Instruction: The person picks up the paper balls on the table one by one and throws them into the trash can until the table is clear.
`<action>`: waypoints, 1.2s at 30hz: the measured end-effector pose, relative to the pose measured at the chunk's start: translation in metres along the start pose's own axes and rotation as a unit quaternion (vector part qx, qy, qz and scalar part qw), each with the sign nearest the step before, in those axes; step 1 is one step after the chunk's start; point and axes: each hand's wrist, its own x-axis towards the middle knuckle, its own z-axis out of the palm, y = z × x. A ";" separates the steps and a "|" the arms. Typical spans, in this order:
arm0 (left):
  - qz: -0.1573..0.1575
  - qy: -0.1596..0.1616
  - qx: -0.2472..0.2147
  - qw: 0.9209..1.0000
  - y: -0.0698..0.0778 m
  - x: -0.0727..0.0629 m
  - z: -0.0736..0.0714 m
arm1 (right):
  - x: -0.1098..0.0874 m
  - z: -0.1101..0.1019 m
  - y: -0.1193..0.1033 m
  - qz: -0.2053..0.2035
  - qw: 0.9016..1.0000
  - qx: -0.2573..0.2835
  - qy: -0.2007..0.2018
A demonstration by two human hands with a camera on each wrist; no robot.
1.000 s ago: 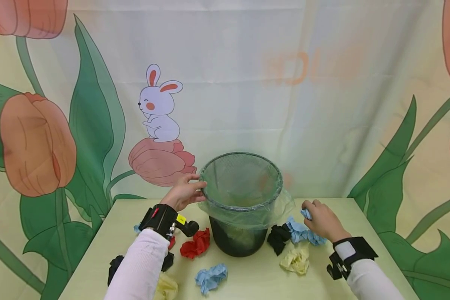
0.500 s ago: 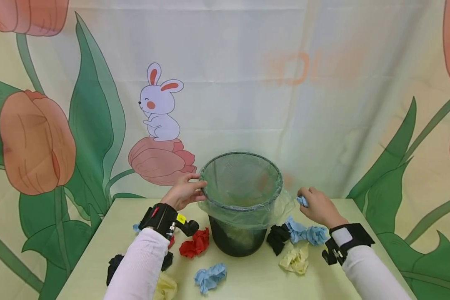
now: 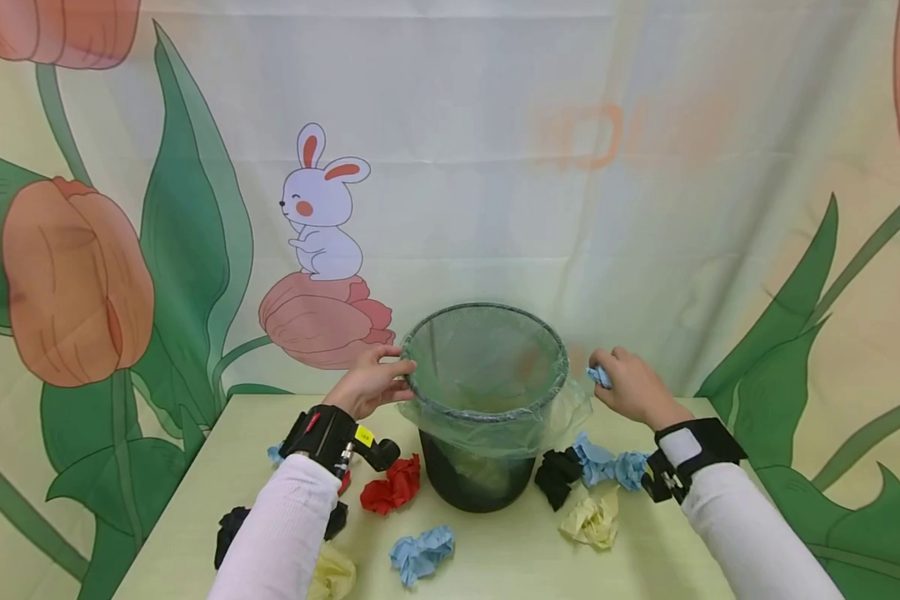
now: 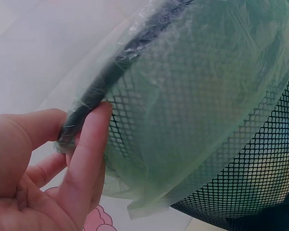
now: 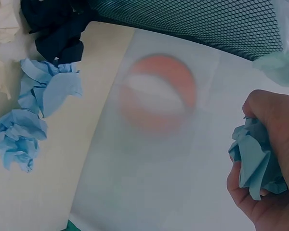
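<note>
Left hand (image 3: 367, 383): my thumb and fingers pinch the rim (image 3: 487, 416) of the bin at its left, one on either side of it.
Bin (image 3: 478, 487): upright on the table (image 3: 525, 558), in front of me.
Bag (image 3: 487, 440): done, as I judge; it lines the bin and is folded over the rim.
Right hand (image 3: 630, 387): my fingers are curled round the held ball (image 3: 599, 377).
Held ball: crumpled blue paper, off the table, beside the bin on the right and outside the rim, so not in yet.
Right of bin: left to pick up are a black ball (image 3: 558, 477), a blue ball (image 3: 594, 458), a second blue ball (image 3: 632, 469) and a yellow ball (image 3: 592, 518).
Left of bin: also waiting are a red ball (image 3: 392, 487) and, partly behind my sleeve (image 3: 288, 517), more black, red, yellow and blue paper.
Near edge: one front ball (image 3: 422, 554), blue, lies untouched.
Inside bin: a pale patch shows through the mesh; I cannot tell whether it is paper.
Progress: early, I judge; most of the paper I can see lies on the table.
</note>
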 end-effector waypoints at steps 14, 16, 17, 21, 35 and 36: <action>-0.001 -0.002 0.000 1.000 0.000 0.000 -0.001 | 0.021 -0.030 -0.013 -0.018 1.000 0.002 0.007; -0.001 -0.003 -0.001 1.000 0.001 0.000 -0.001 | 0.023 -0.032 -0.015 -0.023 1.000 -0.002 0.008; -0.001 -0.003 -0.002 1.000 0.001 0.000 -0.001 | 0.024 -0.033 -0.015 -0.025 1.000 -0.004 0.009; -0.002 -0.004 -0.002 1.000 0.000 0.000 0.000 | 0.029 -0.037 -0.019 -0.038 0.999 -0.012 0.014; -0.005 0.000 0.002 1.000 0.000 0.001 0.001 | 0.051 -0.053 -0.045 -0.076 0.997 -0.026 0.010; -0.005 0.000 0.001 1.000 0.000 0.001 0.001 | 0.053 -0.054 -0.047 -0.080 0.996 -0.025 0.009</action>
